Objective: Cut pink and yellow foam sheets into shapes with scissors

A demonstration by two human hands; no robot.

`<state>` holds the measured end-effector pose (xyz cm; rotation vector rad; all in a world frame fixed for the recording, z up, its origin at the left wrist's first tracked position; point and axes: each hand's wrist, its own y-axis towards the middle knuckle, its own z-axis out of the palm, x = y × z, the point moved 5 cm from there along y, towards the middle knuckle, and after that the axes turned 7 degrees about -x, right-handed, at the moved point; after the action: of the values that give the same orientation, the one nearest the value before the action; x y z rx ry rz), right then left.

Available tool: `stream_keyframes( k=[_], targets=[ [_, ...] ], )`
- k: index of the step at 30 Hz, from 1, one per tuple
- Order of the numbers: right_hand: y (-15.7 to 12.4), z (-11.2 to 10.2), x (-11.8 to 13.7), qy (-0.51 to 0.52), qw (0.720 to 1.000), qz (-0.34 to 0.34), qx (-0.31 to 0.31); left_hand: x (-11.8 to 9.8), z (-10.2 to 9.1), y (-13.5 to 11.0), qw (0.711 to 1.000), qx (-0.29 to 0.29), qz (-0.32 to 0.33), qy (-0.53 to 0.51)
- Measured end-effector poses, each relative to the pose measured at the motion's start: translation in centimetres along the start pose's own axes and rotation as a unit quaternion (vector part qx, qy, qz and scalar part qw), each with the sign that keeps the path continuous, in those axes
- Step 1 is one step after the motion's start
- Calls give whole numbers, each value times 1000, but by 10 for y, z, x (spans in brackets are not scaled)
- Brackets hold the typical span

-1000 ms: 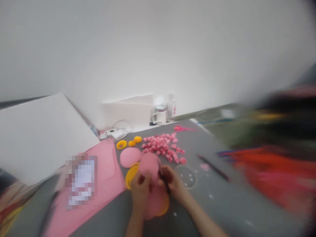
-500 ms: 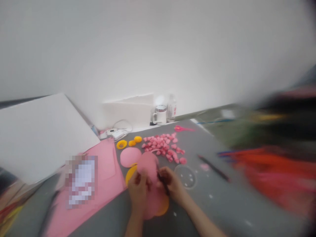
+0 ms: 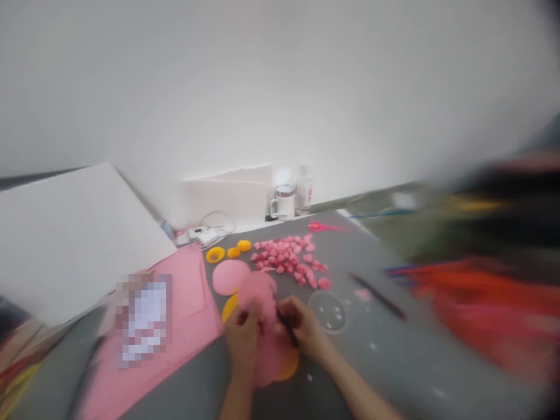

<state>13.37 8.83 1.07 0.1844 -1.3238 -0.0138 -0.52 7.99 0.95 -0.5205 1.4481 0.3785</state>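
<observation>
My left hand [image 3: 244,328] pinches a round pink sheet piece [image 3: 258,286], which looks like paper or felt. In my right hand [image 3: 300,321] is a slim dark tool [image 3: 286,326], apparently scissors, at the right edge of that piece; blur hides its tips. Under my hands lie more pink rounds [image 3: 266,364] and a yellow-orange round [image 3: 289,364]. A second yellow round [image 3: 230,306] shows left of my left hand, below a flat pink oval [image 3: 230,277]. Beyond the hands is a heap of small pink pieces [image 3: 282,254].
Pink sheets [image 3: 188,291] lie left under a pixelated patch. A clear disc [image 3: 328,313] and a dark pen-like stick [image 3: 378,296] lie right. Behind are yellow pieces [image 3: 216,255], pink scissors [image 3: 321,226], a mug [image 3: 285,203] and a bottle [image 3: 304,192]. Red-orange material [image 3: 472,309] is far right.
The held pink piece and the dark tool have shifted slightly left and turned a little. Both hands keep their grips; the surrounding things stay in place.
</observation>
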Motion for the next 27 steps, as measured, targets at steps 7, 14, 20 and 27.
stream_keyframes(
  k=[7,14,20,27],
  targets=[
    [1,-5,-9,18,1000,2,-23,-1,1,0,999,16,19,40],
    [1,-4,-12,38,999,11,-21,-3,6,-5,998,36,16,42],
    [1,-2,-4,45,998,-9,-31,-3,8,-6,998,36,17,49],
    [0,0,-4,41,999,3,-18,2,4,-3,999,19,29,28]
  ],
)
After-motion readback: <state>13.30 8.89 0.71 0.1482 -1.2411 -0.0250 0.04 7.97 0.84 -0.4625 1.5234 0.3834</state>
